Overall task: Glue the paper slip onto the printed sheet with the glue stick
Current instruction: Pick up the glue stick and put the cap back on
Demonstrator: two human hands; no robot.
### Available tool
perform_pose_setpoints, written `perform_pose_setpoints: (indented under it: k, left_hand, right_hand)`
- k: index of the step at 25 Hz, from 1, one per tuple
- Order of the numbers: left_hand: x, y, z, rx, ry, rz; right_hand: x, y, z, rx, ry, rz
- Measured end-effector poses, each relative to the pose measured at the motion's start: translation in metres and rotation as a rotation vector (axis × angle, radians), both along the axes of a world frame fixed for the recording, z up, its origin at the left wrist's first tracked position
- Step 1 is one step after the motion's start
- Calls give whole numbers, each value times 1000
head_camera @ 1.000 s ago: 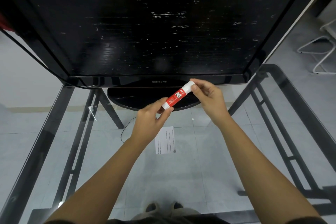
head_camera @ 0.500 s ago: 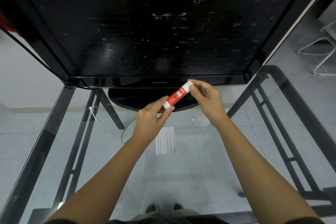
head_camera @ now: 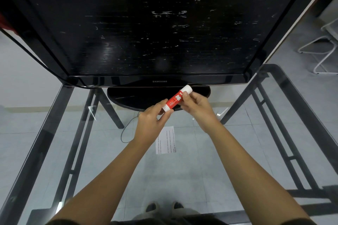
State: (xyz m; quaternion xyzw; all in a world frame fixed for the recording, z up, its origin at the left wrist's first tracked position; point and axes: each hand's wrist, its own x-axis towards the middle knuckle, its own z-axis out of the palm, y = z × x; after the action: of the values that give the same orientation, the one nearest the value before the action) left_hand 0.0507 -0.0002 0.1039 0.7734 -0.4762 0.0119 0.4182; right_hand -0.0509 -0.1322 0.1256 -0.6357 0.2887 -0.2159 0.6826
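Observation:
A red and white glue stick [head_camera: 176,99] is held tilted above the glass table, its white cap end pointing up and to the right. My left hand [head_camera: 151,120] pinches its lower white end. My right hand [head_camera: 196,107] grips the red body just below the cap. The cap is on. A white printed sheet [head_camera: 167,139] lies flat on the glass beneath my hands, its left part hidden by my left wrist. I see no separate paper slip.
A large black monitor [head_camera: 146,23] on an oval stand [head_camera: 131,97] fills the far half of the glass table [head_camera: 54,133]. A thin cable [head_camera: 128,129] loops near the stand. Dark metal table frame shows through the glass. A white chair frame [head_camera: 321,53] stands at right.
My right hand slid a little down the glue stick, from the cap tip onto the red body. The glue stick and my left hand have barely moved.

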Motion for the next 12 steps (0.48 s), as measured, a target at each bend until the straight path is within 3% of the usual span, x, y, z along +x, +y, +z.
perform_pose_setpoints:
  k: [4,9,12]
  left_hand:
    - [1,-4,-28,134,114,13]
    - [11,1,-77,328,76,16]
    - [19,10,-111,458,60,69]
  right_hand:
    - [0,3,-18,53,57,-72]
    - [1,3,-57,-127,272,-201]
    - [-1,4,-84,-227,306,-179]
